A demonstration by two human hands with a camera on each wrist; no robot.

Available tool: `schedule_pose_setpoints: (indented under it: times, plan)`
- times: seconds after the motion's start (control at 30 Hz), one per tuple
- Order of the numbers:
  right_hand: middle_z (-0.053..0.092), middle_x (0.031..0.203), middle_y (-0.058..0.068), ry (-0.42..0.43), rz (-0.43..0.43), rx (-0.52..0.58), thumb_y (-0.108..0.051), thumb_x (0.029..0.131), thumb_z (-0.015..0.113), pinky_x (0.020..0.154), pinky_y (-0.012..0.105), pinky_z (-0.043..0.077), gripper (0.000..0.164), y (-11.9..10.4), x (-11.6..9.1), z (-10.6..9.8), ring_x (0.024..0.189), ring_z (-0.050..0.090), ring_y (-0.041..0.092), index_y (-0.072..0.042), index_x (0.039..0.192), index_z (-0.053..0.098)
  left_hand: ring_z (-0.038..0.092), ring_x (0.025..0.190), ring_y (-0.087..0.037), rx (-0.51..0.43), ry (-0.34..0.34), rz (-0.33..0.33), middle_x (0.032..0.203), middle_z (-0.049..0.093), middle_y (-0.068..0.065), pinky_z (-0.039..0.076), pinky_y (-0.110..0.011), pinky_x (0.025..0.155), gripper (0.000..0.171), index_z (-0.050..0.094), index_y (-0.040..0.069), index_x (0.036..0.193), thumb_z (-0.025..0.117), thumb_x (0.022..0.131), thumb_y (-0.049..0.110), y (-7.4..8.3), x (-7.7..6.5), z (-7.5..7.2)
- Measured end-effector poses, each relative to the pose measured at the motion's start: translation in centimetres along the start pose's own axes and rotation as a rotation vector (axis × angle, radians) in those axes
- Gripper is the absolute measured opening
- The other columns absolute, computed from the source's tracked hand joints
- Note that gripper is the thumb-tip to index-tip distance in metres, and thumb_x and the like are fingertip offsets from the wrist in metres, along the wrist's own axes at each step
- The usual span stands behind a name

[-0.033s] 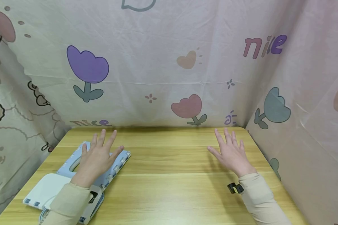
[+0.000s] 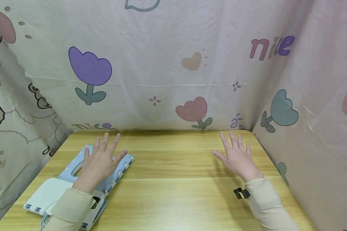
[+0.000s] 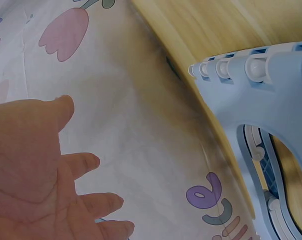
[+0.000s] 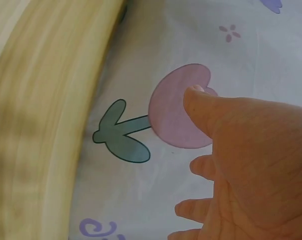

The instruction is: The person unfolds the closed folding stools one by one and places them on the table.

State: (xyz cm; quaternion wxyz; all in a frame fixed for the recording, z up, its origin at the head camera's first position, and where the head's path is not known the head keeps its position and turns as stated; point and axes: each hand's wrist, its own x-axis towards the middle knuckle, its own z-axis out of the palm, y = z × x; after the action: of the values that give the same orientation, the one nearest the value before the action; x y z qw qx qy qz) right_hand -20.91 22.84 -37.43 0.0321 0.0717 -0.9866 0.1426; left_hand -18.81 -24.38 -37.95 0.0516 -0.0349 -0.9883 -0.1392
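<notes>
A blue-and-white plastic folding stool (image 2: 122,163) lies on the left part of the wooden table. My left hand (image 2: 98,162) is spread over it in the head view, holding nothing and covering part of its middle. In the left wrist view, the stool's blue panel (image 3: 221,102) shows white hinge knobs along one edge and a rounded cutout. That view also has my left palm (image 3: 25,170) with the fingers extended. On the right side, my right hand (image 2: 238,160) hovers above the table with fingers apart and nothing in it; its thumb and fingertips appear in the right wrist view.
The wooden table (image 2: 173,192) has light yellow grain. Behind it hangs a pale curtain (image 2: 150,57) printed with flowers, and more of this cloth closes in both sides. A small black clip (image 2: 242,193) sits at my right cuff.
</notes>
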Motion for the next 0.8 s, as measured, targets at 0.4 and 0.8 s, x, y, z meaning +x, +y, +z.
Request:
schedule_pose_setpoints:
  times: [0.4,0.8]
  plan:
    - [0.004,0.177,0.032,-0.005,-0.004,-0.005,-0.062,0.109,0.049,0.122,0.087,0.002,0.088,0.12,-0.35,0.14,0.16,0.002,0.064,-0.013,0.174,0.015,0.001,0.16,-0.063,0.004,-0.002,-0.003,0.178,0.0,-0.03,0.001,-0.092,0.117,0.087,0.01,0.025,0.175,0.031,0.107,0.075,0.08,-0.12,-0.25]
    - [0.003,0.177,0.032,-0.009,-0.018,-0.004,-0.062,0.109,0.049,0.122,0.087,0.001,0.088,-0.26,-0.43,0.06,0.16,0.002,0.064,-0.014,0.174,0.015,0.003,0.16,-0.063,0.0,-0.017,-0.012,0.177,0.001,-0.031,0.001,-0.092,0.117,0.088,0.011,0.023,0.175,0.032,0.107,0.075,0.12,-0.4,-0.58]
